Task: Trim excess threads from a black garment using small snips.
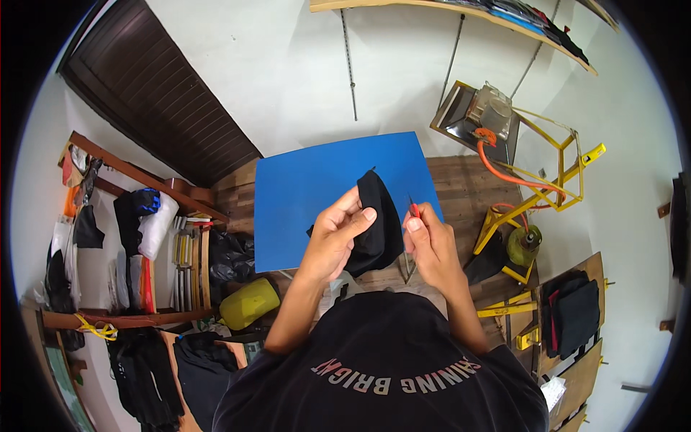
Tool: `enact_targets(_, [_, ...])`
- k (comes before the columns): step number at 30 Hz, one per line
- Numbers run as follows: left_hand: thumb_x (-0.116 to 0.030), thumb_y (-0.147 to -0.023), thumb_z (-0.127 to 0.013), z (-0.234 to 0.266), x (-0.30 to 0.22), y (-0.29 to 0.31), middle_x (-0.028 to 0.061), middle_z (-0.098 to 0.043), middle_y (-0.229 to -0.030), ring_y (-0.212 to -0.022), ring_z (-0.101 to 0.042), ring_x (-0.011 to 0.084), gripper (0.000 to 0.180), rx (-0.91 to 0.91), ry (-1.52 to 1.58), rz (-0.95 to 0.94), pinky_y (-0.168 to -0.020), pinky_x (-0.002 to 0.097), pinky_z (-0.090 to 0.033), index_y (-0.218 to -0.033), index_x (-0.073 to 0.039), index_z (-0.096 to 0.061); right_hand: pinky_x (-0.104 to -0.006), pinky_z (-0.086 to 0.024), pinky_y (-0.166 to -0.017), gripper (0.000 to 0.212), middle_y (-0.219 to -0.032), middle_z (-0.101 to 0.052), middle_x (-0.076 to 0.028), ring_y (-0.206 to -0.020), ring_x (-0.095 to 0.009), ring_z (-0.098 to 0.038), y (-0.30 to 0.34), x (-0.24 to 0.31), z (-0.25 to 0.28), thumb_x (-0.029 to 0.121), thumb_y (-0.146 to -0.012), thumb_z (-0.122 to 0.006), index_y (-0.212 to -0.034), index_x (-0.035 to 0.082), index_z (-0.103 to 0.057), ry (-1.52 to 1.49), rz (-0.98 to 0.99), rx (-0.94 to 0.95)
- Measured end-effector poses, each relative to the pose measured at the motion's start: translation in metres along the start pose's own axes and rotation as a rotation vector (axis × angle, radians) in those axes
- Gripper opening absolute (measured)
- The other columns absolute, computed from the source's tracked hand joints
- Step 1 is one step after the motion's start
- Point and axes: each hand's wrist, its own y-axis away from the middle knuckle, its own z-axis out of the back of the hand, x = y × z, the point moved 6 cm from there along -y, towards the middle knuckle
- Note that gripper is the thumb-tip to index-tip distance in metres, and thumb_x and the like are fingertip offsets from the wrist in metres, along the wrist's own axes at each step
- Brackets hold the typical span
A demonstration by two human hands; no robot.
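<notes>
My left hand is closed on a black cloth piece, thumb on its near face and fingers behind. The cloth is folded over and its upper end rises to a narrow tip with a thin loose bit sticking up. To the right of the cloth, my right hand is closed on a small red-handled pointed tool. Its thin dark tip points up and away, apart from the cloth. My right palm hides most of the handle, so its exact kind does not show. Both hands are above the near part of a blue table.
Shelves with cloth and bags stand at left, near a yellow container. On the right are a yellow metal frame with an orange hose, and folded dark cloths. A loaded wall shelf hangs at the back.
</notes>
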Motion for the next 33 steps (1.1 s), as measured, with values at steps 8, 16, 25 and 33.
enact_targets(8, [-0.001, -0.089, -0.062, -0.005, 0.017, 0.013, 0.0067, -0.057, -0.125, -0.103, -0.054, 0.0089, 0.052, -0.235, 0.166, -0.205, -0.094, 0.0242, -0.039, -0.138, 0.002, -0.044, -0.0277, -0.033, -0.045, 0.056, -0.052, -0.047, -0.005, -0.045, -0.012, -0.043, 0.033, -0.005, -0.010, 0.053, -0.097, -0.030, -0.083, 0.002, -0.050, -0.151, -0.227, 0.041])
enact_targets(16, [-0.001, -0.089, -0.063, -0.012, 0.034, 0.024, 0.0054, -0.059, -0.121, -0.094, -0.053, 0.0069, 0.051, -0.259, 0.118, -0.247, -0.089, 0.0234, -0.040, -0.137, 0.002, -0.045, -0.0336, -0.036, -0.046, 0.040, -0.053, -0.046, -0.009, -0.047, -0.019, -0.049, 0.048, 0.001, -0.014, 0.038, -0.099, -0.040, -0.086, 0.002, -0.049, -0.054, -0.159, -0.014])
enact_targets(25, [-0.002, -0.090, -0.062, -0.026, 0.041, 0.033, 0.0015, -0.061, -0.108, -0.092, -0.053, 0.0059, 0.042, -0.254, 0.174, -0.252, -0.085, 0.0225, -0.042, -0.131, 0.001, -0.051, -0.0421, -0.039, -0.048, 0.032, -0.059, -0.048, -0.019, -0.051, -0.037, -0.054, 0.057, 0.005, -0.018, 0.032, -0.100, -0.045, -0.092, 0.001, -0.047, 0.106, -0.085, -0.063])
enact_targets(33, [0.000, -0.091, -0.060, -0.024, 0.044, 0.039, 0.0001, -0.061, -0.102, -0.089, -0.053, 0.0047, 0.036, -0.242, 0.154, -0.271, -0.082, 0.0217, -0.042, -0.126, 0.000, -0.053, -0.0419, -0.040, -0.047, 0.031, -0.059, -0.050, -0.020, -0.053, -0.038, -0.057, 0.056, 0.007, -0.020, 0.031, -0.100, -0.045, -0.092, 0.001, -0.047, 0.124, -0.074, -0.089])
